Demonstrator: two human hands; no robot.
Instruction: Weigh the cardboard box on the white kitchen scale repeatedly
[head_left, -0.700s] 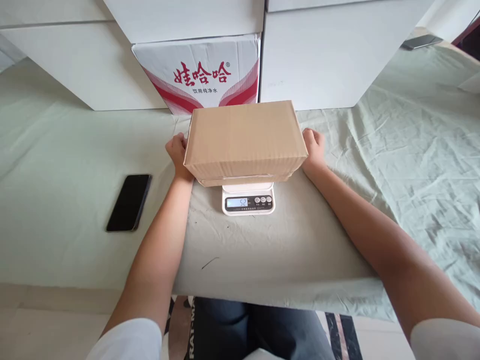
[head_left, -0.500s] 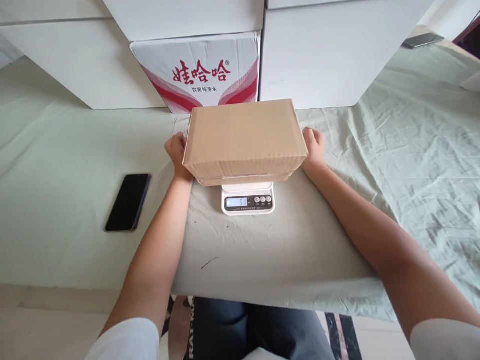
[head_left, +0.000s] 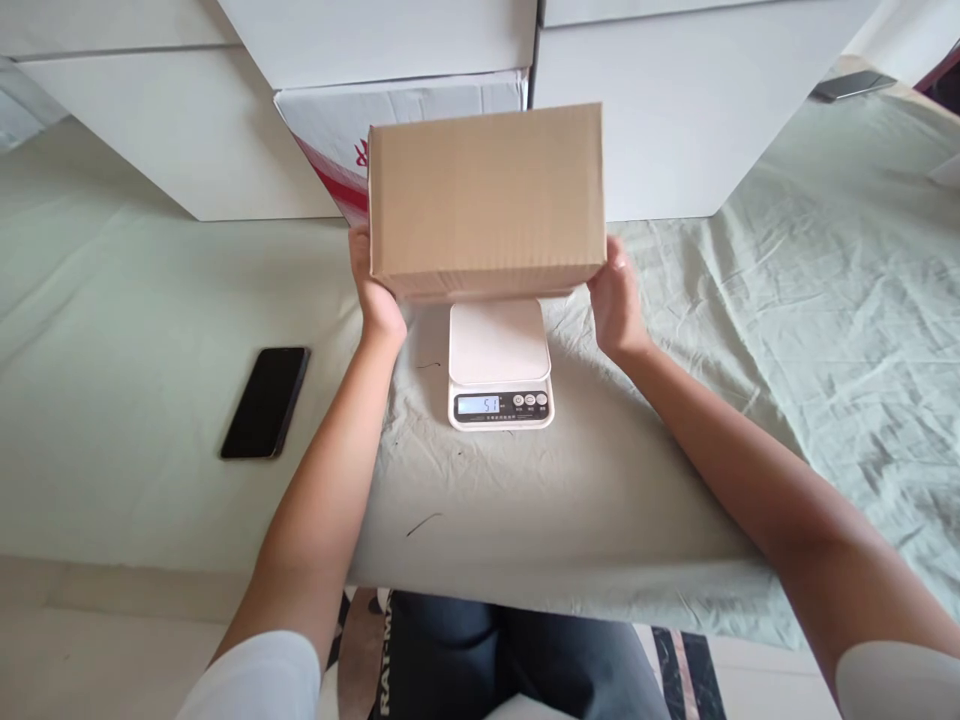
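Apparently aloft over the rear of the white scale, the cardboard box is pinched between left hand and right hand, fingers partly hidden; uneven pressure could drop one end.

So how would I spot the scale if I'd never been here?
Over the pale green cloth, find the brown box. Just below it in the picture is the white scale, set apart from the black phone on its left by its lit display reading 51.
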